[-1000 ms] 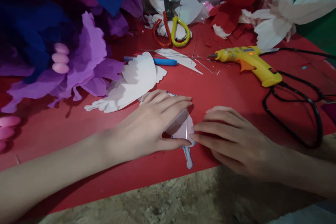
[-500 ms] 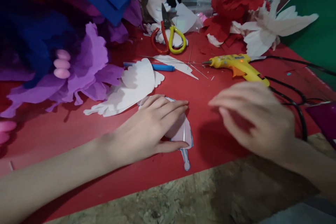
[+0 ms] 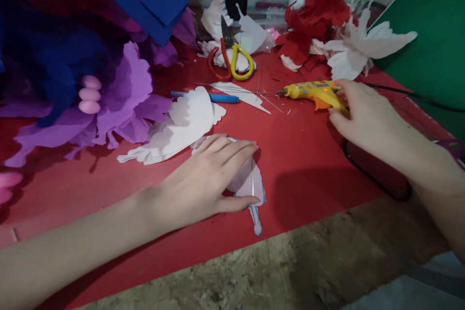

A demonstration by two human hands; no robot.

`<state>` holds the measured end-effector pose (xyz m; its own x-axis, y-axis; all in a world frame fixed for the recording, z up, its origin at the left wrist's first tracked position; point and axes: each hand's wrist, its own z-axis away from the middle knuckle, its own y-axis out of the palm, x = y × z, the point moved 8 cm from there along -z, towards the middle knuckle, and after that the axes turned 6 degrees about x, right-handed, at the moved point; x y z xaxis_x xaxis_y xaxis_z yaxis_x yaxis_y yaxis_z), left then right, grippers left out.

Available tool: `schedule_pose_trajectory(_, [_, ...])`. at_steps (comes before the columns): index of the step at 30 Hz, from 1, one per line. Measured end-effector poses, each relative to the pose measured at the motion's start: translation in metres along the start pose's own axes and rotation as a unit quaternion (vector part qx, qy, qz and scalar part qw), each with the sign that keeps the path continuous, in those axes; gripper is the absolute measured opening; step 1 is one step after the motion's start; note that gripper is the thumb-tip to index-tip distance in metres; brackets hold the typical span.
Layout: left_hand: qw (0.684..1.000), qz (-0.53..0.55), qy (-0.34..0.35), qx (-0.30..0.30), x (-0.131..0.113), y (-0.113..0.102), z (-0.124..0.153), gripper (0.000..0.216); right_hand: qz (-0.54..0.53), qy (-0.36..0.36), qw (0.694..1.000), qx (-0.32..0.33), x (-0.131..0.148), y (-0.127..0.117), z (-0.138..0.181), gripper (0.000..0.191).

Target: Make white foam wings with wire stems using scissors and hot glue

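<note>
My left hand (image 3: 203, 174) lies flat with its fingers stretched out on a small white paper cut-out (image 3: 250, 181) with a blue outline. It presses the cut-out onto the red sheet (image 3: 308, 155). A thin wire lies along the cut-out beside my thumb. My right hand (image 3: 366, 116) is out at the right with its fingers closed round the handle of the yellow glue gun (image 3: 308, 91). The gun lies on the sheet with its nozzle pointing left.
A white paper wing (image 3: 181, 123) and a blue pen (image 3: 225, 99) lie behind my left hand. Red-and-yellow scissors (image 3: 232, 60) lie further back. Purple and blue paper flowers (image 3: 119, 97) crowd the left; red flowers (image 3: 316, 14) and white wings (image 3: 359, 48) the back right. The gun's black cord (image 3: 370, 179) loops at right.
My right hand has left the cut-out, moved right and back, and closed on the glue gun's handle. My left hand has stayed on the cut-out.
</note>
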<state>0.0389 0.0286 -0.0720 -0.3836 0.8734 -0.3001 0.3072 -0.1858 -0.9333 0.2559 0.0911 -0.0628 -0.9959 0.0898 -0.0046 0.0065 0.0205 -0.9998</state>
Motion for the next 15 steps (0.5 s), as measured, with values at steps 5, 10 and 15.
schedule_pose_trajectory(5, [1.000, 0.002, 0.002, 0.005, -0.001, 0.000, 0.000, 0.058, -0.033, 0.036, 0.999, 0.014, -0.001, 0.003, -0.005, 0.055])
schedule_pose_trajectory(10, [1.000, 0.006, -0.005, 0.018, 0.001, 0.003, -0.001, 0.055, -0.057, 0.020, 0.998, 0.008, 0.000, 0.004, -0.008, 0.055])
schedule_pose_trajectory(15, [1.000, 0.004, -0.005, 0.018, 0.002, 0.003, -0.001, 0.051, -0.122, 0.037, 0.989, -0.069, -0.018, -0.007, -0.004, 0.062])
